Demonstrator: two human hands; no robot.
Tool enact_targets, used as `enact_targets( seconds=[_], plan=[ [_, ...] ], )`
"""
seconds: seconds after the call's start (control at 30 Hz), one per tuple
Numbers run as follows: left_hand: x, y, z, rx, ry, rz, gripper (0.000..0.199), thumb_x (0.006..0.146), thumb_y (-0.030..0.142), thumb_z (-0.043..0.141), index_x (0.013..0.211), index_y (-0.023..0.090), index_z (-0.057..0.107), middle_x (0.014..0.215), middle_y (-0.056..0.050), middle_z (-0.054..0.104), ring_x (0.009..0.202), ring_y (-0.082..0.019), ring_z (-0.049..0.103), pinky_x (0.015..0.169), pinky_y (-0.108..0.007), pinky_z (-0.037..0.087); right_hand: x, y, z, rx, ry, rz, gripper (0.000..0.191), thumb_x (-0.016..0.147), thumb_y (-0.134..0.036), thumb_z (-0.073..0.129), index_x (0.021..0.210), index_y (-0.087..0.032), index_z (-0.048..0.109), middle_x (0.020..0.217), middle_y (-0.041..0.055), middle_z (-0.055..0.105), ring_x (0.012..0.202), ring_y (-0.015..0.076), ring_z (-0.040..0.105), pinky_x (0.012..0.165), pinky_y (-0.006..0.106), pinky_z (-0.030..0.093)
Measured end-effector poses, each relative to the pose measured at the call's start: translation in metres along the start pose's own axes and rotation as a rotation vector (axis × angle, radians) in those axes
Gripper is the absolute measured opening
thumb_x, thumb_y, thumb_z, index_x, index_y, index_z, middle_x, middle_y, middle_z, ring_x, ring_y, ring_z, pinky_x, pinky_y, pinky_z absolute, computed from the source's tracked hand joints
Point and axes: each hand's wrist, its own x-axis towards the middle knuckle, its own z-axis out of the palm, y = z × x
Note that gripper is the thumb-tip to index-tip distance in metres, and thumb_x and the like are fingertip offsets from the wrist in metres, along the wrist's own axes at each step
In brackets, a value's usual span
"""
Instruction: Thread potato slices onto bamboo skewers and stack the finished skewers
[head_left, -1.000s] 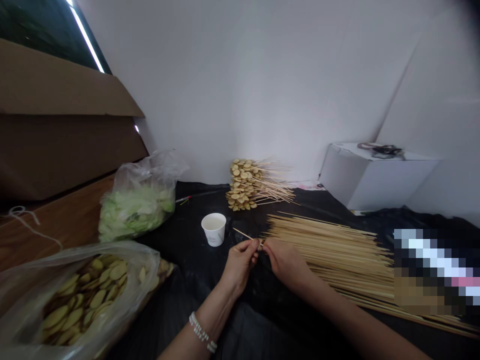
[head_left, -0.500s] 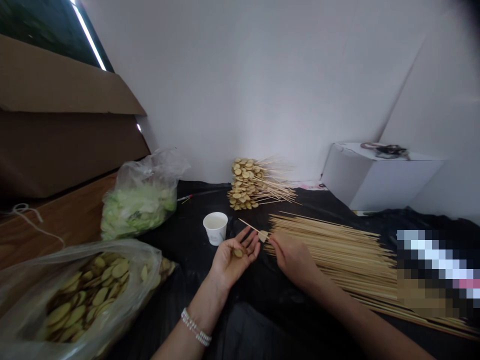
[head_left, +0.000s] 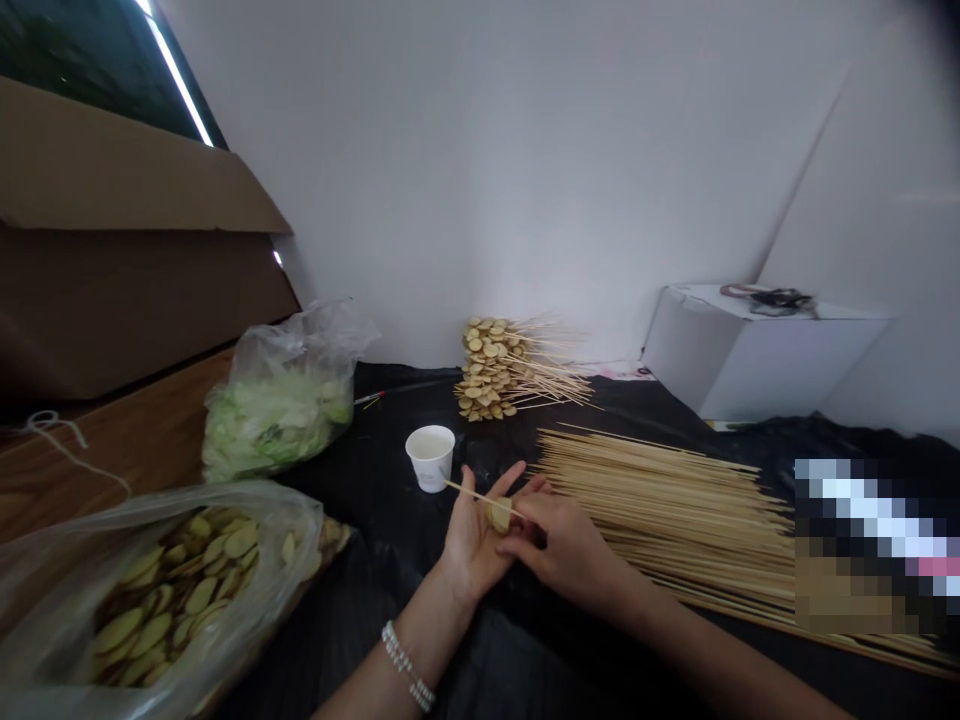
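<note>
1. Pinching narrowly, the right hand [head_left: 564, 548] holds a thin bamboo skewer [head_left: 472, 493] in its fingertips, running across the other palm.
2. Wide open, the left hand [head_left: 474, 540] lies palm up with fingers spread, giving a steady backing beneath the skewer.
3. One pale round slice [head_left: 500, 516] sits on the skewer above that palm; whether it is fully pierced is hard to tell.
4. Loose, dry bamboo skewers [head_left: 660, 530] lie side by side on the right, within easy reach.
5. Ahead, a pile of skewers loaded with slices [head_left: 487, 370] rests beyond a white paper cup [head_left: 430, 458].
6. On the left, a thin clear plastic bag [head_left: 180, 530] holds more flat slices, close at hand.
</note>
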Motion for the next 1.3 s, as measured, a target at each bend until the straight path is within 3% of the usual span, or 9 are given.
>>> enact_targets(
  seconds=[0.1,0.3,0.37,0.5,0.6,0.73,0.97,1.2,1.3],
  plan=[
    [-0.001,-0.001,0.002,-0.001,-0.027,-0.003,0.075,0.087,0.062,0.034,0.138,0.008,0.039,0.110,-0.020,0.064,0.105,-0.030,0.060,0.089,-0.040,0.046,-0.001,0.003,0.001,-0.031,0.003,-0.042,0.010,0.083,-0.017,0.055,0.074,-0.019,0.059,0.076,0.0011,0.065,0.070,0.0145,0.054,0.065,0.025,0.035],
    [-0.002,0.002,0.004,-0.002,-0.054,0.004,0.059,0.089,0.056,0.039,0.119,0.008,0.058,0.094,-0.014,0.068,0.084,-0.022,0.065,0.085,-0.038,0.050,0.008,0.011,-0.016,0.056,0.088,0.070,0.024,0.087,-0.020,0.046,0.064,-0.018,0.054,0.063,-0.0004,0.058,0.058,0.0121,0.050,0.056,0.023,0.033],
    [0.000,0.002,0.005,-0.009,-0.022,0.011,0.044,0.089,0.046,0.048,0.108,0.008,0.063,0.093,-0.013,0.068,0.083,-0.019,0.065,0.083,-0.034,0.051,0.012,0.014,-0.022,0.070,0.121,0.119,0.025,0.087,-0.023,0.046,0.064,-0.018,0.054,0.061,-0.0012,0.057,0.057,0.0117,0.049,0.055,0.022,0.032],
    [0.003,-0.005,0.004,0.050,0.103,0.102,0.009,0.085,0.010,0.058,0.090,0.010,0.066,0.089,-0.008,0.068,0.080,-0.013,0.065,0.079,-0.025,0.053,0.014,0.015,-0.025,0.108,0.142,0.173,0.027,0.089,-0.028,0.047,0.065,-0.018,0.055,0.060,-0.0022,0.056,0.057,0.0115,0.049,0.055,0.022,0.031],
    [0.006,-0.009,0.002,0.080,0.170,0.175,0.014,0.081,-0.001,0.058,0.083,0.011,0.065,0.089,-0.007,0.068,0.079,-0.012,0.066,0.077,-0.023,0.054,0.013,0.016,-0.024,0.108,0.141,0.171,0.027,0.088,-0.029,0.049,0.064,-0.018,0.053,0.059,-0.0028,0.054,0.057,0.0115,0.048,0.055,0.022,0.031],
    [0.004,-0.004,0.003,0.109,0.181,0.211,0.011,0.082,0.001,0.057,0.082,0.010,0.063,0.090,-0.010,0.069,0.080,-0.015,0.068,0.073,-0.024,0.056,0.014,0.019,-0.029,0.099,0.144,0.190,0.024,0.086,-0.031,0.053,0.066,-0.019,0.053,0.061,-0.0034,0.054,0.058,0.0114,0.048,0.056,0.022,0.032],
    [0.003,0.016,0.005,0.165,0.207,0.329,0.016,0.084,0.004,0.057,0.097,0.009,0.065,0.082,-0.008,0.068,0.065,-0.010,0.067,0.054,-0.013,0.054,0.014,0.023,-0.047,-0.009,0.142,0.137,0.015,0.088,-0.028,0.047,0.076,-0.020,0.052,0.065,-0.0029,0.054,0.057,0.0121,0.046,0.055,0.023,0.031],
    [0.007,0.021,0.002,0.114,0.258,0.388,0.015,0.081,-0.003,0.057,0.086,0.007,0.067,0.085,-0.009,0.070,0.076,-0.012,0.069,0.069,-0.016,0.057,0.015,0.026,-0.060,-0.018,-0.005,0.034,0.025,0.092,-0.024,0.040,0.077,-0.019,0.059,0.074,0.0012,0.062,0.070,0.0148,0.055,0.065,0.025,0.037],
    [0.007,0.023,0.001,0.135,0.240,0.375,0.015,0.083,-0.001,0.056,0.088,0.007,0.067,0.085,-0.010,0.070,0.071,-0.011,0.068,0.065,-0.015,0.057,0.016,0.028,-0.070,-0.005,-0.078,0.017,0.028,0.093,-0.028,0.042,0.074,-0.019,0.060,0.071,-0.0001,0.062,0.067,0.0141,0.055,0.063,0.024,0.037]
  ],
)
